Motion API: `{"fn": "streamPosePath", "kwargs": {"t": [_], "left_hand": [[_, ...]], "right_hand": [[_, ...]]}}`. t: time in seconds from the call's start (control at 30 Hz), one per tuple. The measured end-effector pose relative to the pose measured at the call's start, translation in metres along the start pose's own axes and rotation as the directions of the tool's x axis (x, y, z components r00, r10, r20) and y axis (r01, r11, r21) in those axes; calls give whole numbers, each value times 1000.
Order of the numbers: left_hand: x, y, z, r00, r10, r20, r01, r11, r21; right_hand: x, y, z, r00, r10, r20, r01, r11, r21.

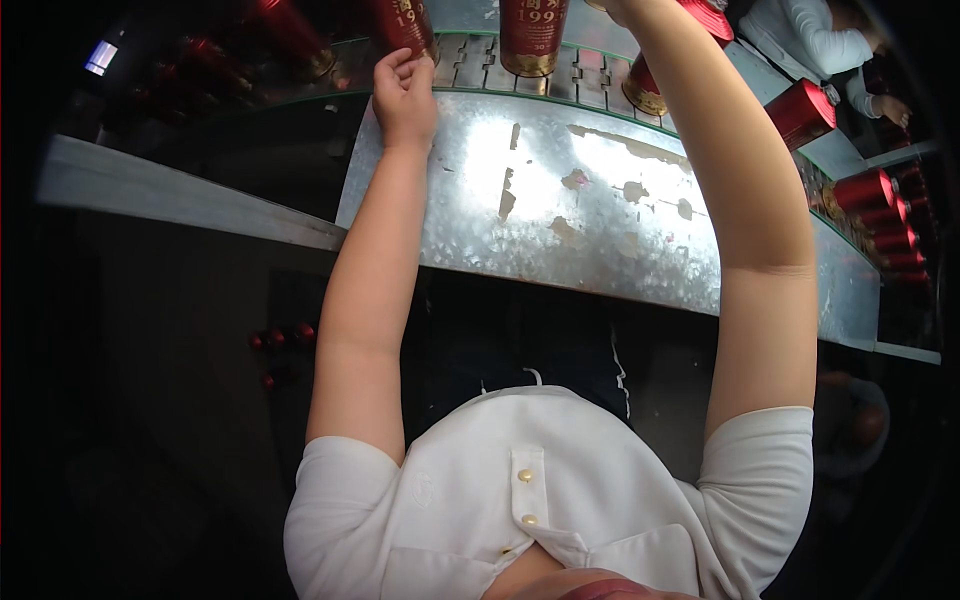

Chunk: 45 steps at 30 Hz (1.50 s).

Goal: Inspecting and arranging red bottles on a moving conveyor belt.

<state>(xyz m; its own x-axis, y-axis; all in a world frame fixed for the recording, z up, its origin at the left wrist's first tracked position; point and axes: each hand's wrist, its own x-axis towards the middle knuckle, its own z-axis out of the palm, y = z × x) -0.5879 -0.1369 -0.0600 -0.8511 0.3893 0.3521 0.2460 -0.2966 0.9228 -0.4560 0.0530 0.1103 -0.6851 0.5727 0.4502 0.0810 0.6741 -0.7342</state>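
My left hand is at the near edge of the conveyor, its fingers curled in against the lower end of a red bottle with gold print. Whether the fingers grip that bottle or something small is hidden. To its right, a second red bottle with a gold base band stands upright on the conveyor. My right arm reaches far forward past it, and only a sliver of my right hand shows at the top edge, its fingers cut off. Beside that forearm, another red bottle is partly covered.
A worn metal ledge lies between me and the conveyor. More red bottles line the belt at left and right. A red bottle leans at right near a co-worker's white sleeve. A metal rail runs off left.
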Motion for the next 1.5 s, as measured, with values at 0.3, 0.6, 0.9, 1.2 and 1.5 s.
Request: {"fn": "streamPosePath", "kwargs": {"t": [0.3,0.6,0.9,1.2,1.5], "left_hand": [[7,9,-1,1000,3,-17,-4,998,-56],[-1,8,-6,999,-48,12,48,999,-2],[4,19,3,999,-42,16,43,998,-53],[-3,15,25,1000,-20,24,22,997,-80],[-11,23,26,999,-53,11,53,999,-10]], "right_hand": [[-11,1,-25,986,-60,-157,23,974,-226],[-20,-47,-8,889,-355,-288,269,916,-297],[9,-32,29,995,-37,-90,24,990,-140],[-23,-7,-16,942,-126,-311,31,956,-293],[-38,14,-41,911,-94,-402,46,991,-127]]}}
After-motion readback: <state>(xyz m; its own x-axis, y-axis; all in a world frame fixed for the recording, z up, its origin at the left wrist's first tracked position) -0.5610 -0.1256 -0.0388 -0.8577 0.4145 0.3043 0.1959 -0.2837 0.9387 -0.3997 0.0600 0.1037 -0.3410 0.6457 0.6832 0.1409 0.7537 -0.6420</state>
